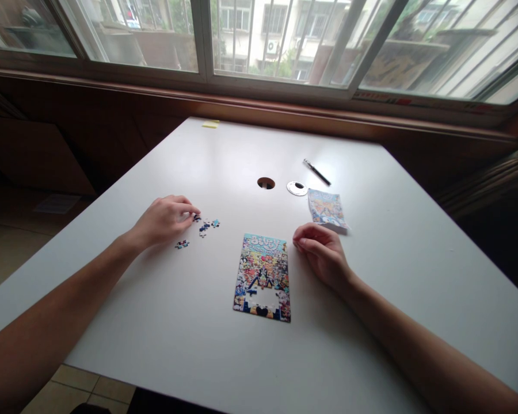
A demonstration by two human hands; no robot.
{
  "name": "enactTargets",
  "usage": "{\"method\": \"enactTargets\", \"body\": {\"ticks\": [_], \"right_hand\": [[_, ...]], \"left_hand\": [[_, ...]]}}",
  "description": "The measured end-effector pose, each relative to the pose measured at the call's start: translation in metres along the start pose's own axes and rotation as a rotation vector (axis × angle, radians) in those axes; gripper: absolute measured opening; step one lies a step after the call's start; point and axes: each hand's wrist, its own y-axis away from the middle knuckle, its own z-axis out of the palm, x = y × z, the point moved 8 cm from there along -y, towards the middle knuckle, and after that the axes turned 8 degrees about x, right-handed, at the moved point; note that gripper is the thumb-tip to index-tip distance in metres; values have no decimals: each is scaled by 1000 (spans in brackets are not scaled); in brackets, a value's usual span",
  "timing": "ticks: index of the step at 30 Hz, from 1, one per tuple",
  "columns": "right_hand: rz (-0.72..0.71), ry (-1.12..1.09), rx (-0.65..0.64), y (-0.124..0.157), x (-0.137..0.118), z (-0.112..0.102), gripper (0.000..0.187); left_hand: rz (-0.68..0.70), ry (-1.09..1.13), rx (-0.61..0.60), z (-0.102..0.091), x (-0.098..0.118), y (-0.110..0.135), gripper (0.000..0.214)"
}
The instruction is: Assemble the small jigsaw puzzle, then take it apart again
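Note:
A colourful jigsaw puzzle (pixel 263 276) lies flat on the white table (pixel 392 259), mostly assembled with a white gap near its lower edge. Several loose pieces (pixel 206 226) are scattered to its left, one more (pixel 182 244) nearer me. My left hand (pixel 164 220) rests on the table with its fingertips pinched on a piece at the edge of that scatter. My right hand (pixel 322 250) lies loosely curled just right of the puzzle's top corner; nothing shows in it.
A small puzzle box or picture card (pixel 327 209) lies behind my right hand. Further back are a round cable hole (pixel 266 183), its white cap (pixel 297 188), a black pen (pixel 316 172) and a yellow note (pixel 210 123). Windows run along the far wall.

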Motion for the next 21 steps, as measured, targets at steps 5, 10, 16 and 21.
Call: {"method": "enactTargets", "body": {"ticks": [5, 10, 16, 21], "right_hand": [[0, 9, -4, 0, -1, 0, 8], [0, 8, -5, 0, -3, 2, 8], [5, 24, 2, 0, -1, 1, 7], [7, 12, -4, 1, 1, 0, 7]], "left_hand": [[30, 16, -7, 0, 1, 0, 27], [72, 62, -13, 0, 8, 0, 25], [120, 80, -10, 1, 13, 0, 24], [127, 81, 14, -3, 11, -1, 22]]}}
